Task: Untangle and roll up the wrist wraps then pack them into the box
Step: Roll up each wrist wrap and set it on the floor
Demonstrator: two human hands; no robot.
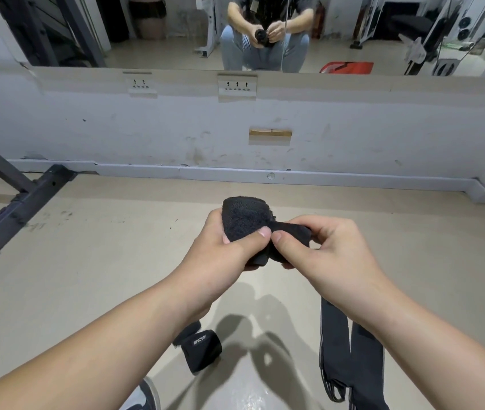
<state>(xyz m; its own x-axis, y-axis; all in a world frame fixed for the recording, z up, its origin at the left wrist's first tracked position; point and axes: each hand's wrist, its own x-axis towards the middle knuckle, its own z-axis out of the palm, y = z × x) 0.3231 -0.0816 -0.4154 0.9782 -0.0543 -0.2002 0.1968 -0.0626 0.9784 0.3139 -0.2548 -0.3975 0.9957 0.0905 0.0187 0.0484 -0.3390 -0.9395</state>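
Grip of the left hand [217, 250] curls round a nearly rolled wrist wrap [245, 220] held above the floor [117, 261]; the right hand [333, 250] pinches its loose tail [291, 230]. Rolling looks almost finished: next, press that tail down flat, then take the unrolled wraps [334, 344] lying below

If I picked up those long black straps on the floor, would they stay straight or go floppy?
Probably floppy: the long straps lie flat and limp on the floor. They'd likely dangle from whichever end you lift. Thin fabric, so probably light, and unlike the rolled wrap nearby, unlikely to roll.
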